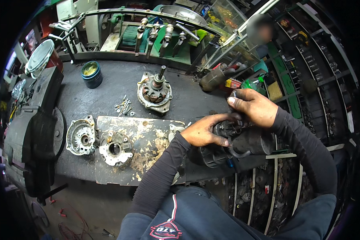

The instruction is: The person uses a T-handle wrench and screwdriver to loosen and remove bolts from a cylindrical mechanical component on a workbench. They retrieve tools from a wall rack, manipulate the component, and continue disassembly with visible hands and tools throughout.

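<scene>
left hand: your left hand [205, 131] is wrapped over the dark metal assembly [229, 129], thumb on the near side, so the grip is closed around it
right hand: your right hand [252, 106] is raised just beyond it, thumb and forefinger close together; whether anything small is between them, i cannot tell
dark assembly: it is at the right end of the bench [120, 90], near your body, with a black cylinder [257, 141] just beside it; whether they are joined is hidden
near edge: a hard push toward you could tip the assembly off, since the edge is close
bare skin: your fingers could slip or get nicked if the metal is oily or sharp
loose bolts: the bolts [123, 107] lie unboxed beyond the board [148, 150], so a sleeve sweeping left could scatter them
</scene>
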### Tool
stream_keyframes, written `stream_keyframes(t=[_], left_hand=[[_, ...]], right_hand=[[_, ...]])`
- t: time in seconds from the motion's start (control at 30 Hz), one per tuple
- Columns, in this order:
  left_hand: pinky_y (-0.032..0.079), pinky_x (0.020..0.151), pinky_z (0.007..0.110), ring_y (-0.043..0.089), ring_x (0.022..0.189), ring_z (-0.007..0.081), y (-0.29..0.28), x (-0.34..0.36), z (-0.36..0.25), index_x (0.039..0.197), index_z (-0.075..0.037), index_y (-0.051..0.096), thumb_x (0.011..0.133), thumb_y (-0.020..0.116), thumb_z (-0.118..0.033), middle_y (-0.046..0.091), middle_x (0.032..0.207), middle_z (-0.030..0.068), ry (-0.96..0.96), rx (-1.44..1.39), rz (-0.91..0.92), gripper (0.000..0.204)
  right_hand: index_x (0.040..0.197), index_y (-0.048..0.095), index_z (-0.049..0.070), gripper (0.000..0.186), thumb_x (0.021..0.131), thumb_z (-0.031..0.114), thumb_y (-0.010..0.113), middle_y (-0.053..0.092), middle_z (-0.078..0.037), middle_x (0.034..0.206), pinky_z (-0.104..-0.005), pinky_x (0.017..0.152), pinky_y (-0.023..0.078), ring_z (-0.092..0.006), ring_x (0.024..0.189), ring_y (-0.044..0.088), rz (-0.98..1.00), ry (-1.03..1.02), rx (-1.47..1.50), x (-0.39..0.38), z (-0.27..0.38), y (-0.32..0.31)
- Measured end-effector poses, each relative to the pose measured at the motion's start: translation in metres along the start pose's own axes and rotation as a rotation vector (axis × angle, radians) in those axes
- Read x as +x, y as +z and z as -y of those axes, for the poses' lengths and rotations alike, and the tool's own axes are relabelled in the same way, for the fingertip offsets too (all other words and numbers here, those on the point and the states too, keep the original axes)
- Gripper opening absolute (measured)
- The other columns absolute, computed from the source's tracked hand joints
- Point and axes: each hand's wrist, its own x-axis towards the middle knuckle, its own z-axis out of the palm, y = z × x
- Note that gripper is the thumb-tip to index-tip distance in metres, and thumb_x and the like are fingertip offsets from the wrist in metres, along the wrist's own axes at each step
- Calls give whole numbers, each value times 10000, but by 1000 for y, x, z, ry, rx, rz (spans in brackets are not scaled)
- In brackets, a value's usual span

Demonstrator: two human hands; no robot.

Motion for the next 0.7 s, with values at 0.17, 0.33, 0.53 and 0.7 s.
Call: stream_keyframes(t=[0.17,0.33,0.53,0.7], left_hand=[[376,1174,370,550,1347,252,-3,1,2,1522,-66,489,755,885,-177,620,1430,131,-29,87,56,870],[400,1145,359,561,1310,229,-1,3,4,1482,-41,506,744,901,-162,637,1380,119,-23,-36,17,846],[421,1116,353,552,1296,192,-2,-2,1,1379,-19,578,741,924,-136,645,1338,90,-160,58,-22,735],[461,1085,376,609,1219,220,-7,0,-2,1305,-18,608,768,773,-103,685,1258,131,63,156,33,568]], right_hand=[[1193,619,-8,354,1053,316,592,606,-13,786,-272,558,459,-102,620,554,83,208,518,-1,-8,-8],[1193,611,-19,385,1045,336,608,624,-37,809,-278,590,487,-109,667,590,75,150,328,2,-5,-1],[1073,633,-75,411,1071,326,543,664,-111,861,-345,621,554,-184,668,676,122,57,160,12,0,12],[941,622,35,186,876,208,638,699,-207,873,-523,743,539,-414,842,700,127,-724,-509,-35,16,42]])
